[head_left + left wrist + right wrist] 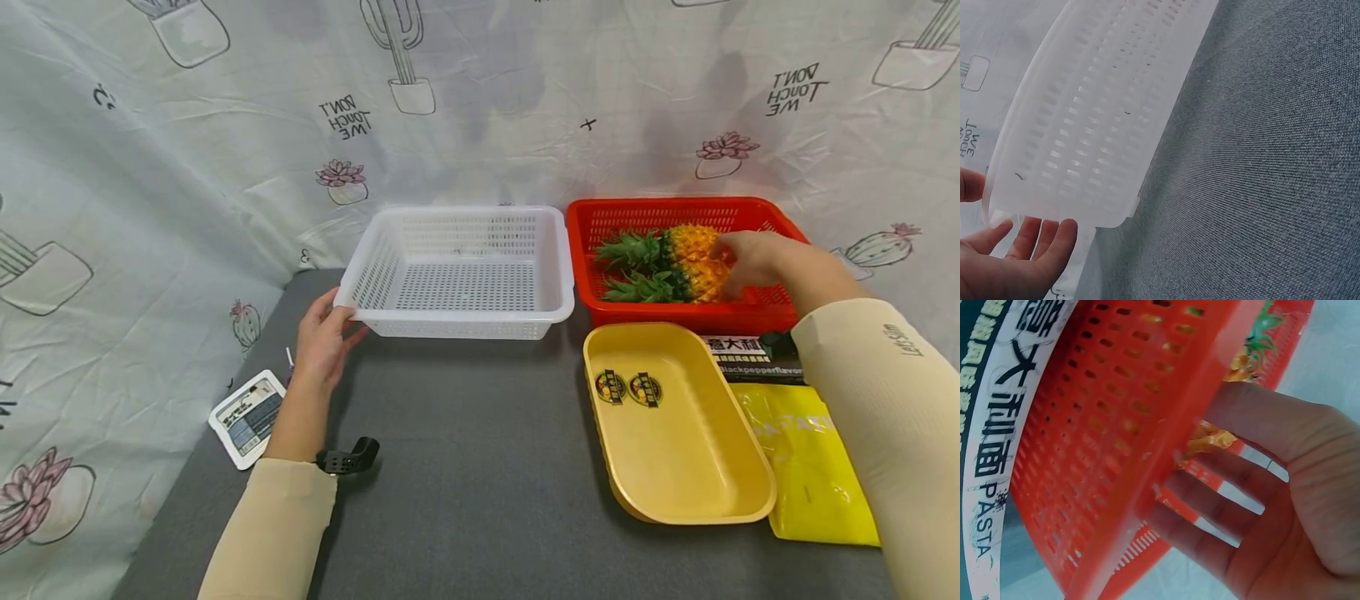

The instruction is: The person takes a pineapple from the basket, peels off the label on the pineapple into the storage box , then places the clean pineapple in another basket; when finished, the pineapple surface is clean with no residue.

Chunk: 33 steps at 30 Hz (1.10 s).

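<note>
Left of centre in the head view, a white perforated plastic basket (pixel 465 287) stands with its inside bare. My left hand (pixel 322 337) grips its near left corner, thumb at the rim and other fingers below. The left wrist view shows those fingers (pixel 1057 244) around the basket's corner (pixel 1094 215). My right hand (pixel 757 262) reaches into a red perforated basket (pixel 682 315), at the yellow ends of two pineapples (pixel 693 250) with green leaves pointing left. In the right wrist view the red rim (pixel 1166 406) hides the fingertips, so I cannot tell whether they grasp a pineapple.
A yellow tray (pixel 690 450) lies in front of the red basket. Beside it are a black pasta box (pixel 738 354) and a yellow packet (pixel 825 492), partly under my right sleeve. A white labelled package (pixel 247 417) lies left of my left forearm. Printed cloth (pixel 480 158) hangs behind.
</note>
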### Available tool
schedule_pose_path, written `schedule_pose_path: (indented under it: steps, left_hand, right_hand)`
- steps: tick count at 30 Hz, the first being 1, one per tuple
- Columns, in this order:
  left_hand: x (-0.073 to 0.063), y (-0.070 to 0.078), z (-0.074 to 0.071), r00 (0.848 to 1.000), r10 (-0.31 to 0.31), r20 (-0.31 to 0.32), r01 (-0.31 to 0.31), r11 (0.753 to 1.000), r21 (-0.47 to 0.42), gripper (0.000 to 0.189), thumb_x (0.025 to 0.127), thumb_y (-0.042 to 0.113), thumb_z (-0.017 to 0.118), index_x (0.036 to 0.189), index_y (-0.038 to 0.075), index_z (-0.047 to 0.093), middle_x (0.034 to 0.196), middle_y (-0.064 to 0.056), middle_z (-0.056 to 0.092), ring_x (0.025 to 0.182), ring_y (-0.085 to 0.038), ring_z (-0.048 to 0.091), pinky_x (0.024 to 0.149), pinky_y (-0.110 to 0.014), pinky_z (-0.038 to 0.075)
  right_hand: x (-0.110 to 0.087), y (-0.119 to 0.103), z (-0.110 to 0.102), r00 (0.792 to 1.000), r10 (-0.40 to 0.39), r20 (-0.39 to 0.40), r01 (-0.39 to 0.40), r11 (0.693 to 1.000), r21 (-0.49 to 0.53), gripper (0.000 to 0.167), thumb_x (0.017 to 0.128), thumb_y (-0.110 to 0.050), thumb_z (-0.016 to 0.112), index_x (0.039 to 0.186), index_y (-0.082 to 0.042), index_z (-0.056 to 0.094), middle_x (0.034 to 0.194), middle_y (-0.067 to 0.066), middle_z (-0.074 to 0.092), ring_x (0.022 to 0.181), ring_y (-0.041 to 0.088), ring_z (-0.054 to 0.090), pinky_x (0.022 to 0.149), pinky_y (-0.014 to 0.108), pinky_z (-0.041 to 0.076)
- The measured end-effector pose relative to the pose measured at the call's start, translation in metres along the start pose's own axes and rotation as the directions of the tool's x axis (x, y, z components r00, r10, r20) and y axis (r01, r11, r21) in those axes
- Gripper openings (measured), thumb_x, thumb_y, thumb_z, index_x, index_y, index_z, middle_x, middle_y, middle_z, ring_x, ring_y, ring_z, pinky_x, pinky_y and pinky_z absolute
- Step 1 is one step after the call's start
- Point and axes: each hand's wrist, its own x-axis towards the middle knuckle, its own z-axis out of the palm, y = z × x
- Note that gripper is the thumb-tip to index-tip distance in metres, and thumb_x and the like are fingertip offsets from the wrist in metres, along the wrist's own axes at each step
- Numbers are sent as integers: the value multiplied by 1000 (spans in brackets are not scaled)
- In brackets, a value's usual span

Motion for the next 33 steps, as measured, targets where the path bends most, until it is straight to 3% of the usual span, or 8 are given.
schedule_pose_path:
  steps: [8, 10, 12, 14, 16, 21, 28, 33]
  left_hand:
    - [3, 3, 1, 1000, -11, 15, 9, 997, 82, 59, 104, 11, 48, 161, 15, 35, 150, -9, 47, 114, -11, 59, 111, -44, 48]
    - [3, 6, 1, 1000, 22, 4, -23, 983, 182, 61, 103, 12, 49, 161, 13, 34, 150, -11, 47, 113, -12, 58, 108, -41, 50]
    - [2, 9, 1, 996, 84, -8, -78, 948, 308, 63, 101, 11, 51, 161, 11, 34, 150, -15, 47, 119, -19, 58, 104, -40, 50]
    - [2, 14, 1, 985, 172, -12, -148, 880, 452, 65, 98, 12, 54, 161, 9, 35, 151, -20, 45, 126, -28, 57, 105, -43, 49]
    - [1, 17, 0, 964, 267, 1, -218, 787, 577, 66, 96, 13, 56, 159, 6, 37, 150, -24, 45, 133, -37, 52, 106, -47, 46]
    - [-4, 24, 3, 903, 413, 116, -366, 600, 712, 65, 94, 18, 56, 155, 3, 42, 147, -29, 45, 133, -46, 47, 109, -60, 39]
    - [-21, 36, 16, 820, 439, 367, -550, 429, 717, 58, 100, 26, 58, 153, 6, 46, 150, -28, 43, 138, -52, 39, 110, -67, 33]
    - [-35, 39, 28, 735, 417, 534, -666, 300, 682, 60, 101, 32, 60, 154, 7, 46, 154, -25, 42, 143, -49, 37, 114, -67, 32]
  right_hand:
    - [-10, -8, -2, 1000, -14, -10, 13, 999, -52, 68, 86, -14, 78, 141, 9, 46, 133, 42, 50, 117, 59, 49, 100, 72, 43]
    - [-14, -10, -3, 1000, -20, -23, 18, 998, -55, 65, 90, -16, 75, 142, 8, 46, 135, 42, 49, 119, 60, 47, 100, 74, 41]
    - [-18, -11, -3, 999, -25, -38, 23, 999, -48, 63, 93, -19, 72, 143, 7, 45, 137, 42, 49, 121, 61, 46, 101, 75, 40]
    - [-22, -14, -1, 998, -32, -56, 29, 999, -39, 62, 96, -23, 70, 144, 5, 45, 139, 41, 48, 123, 61, 45, 102, 76, 39]
    - [-26, -17, 2, 996, -53, -75, 50, 998, -38, 62, 97, -25, 69, 145, 5, 45, 141, 41, 48, 126, 61, 44, 104, 76, 37]
    - [-33, -29, 12, 981, -135, -142, 130, 991, -40, 67, 98, -29, 70, 147, 7, 43, 143, 39, 48, 131, 58, 43, 109, 74, 34]
    - [-47, -52, 22, 963, -147, -227, 144, 989, -27, 74, 101, -42, 65, 154, 1, 38, 152, 35, 38, 137, 57, 35, 112, 76, 28]
    - [-57, -73, 33, 945, -183, -272, 190, 982, 0, 73, 101, -44, 65, 155, -3, 40, 155, 31, 38, 140, 54, 34, 114, 75, 27]
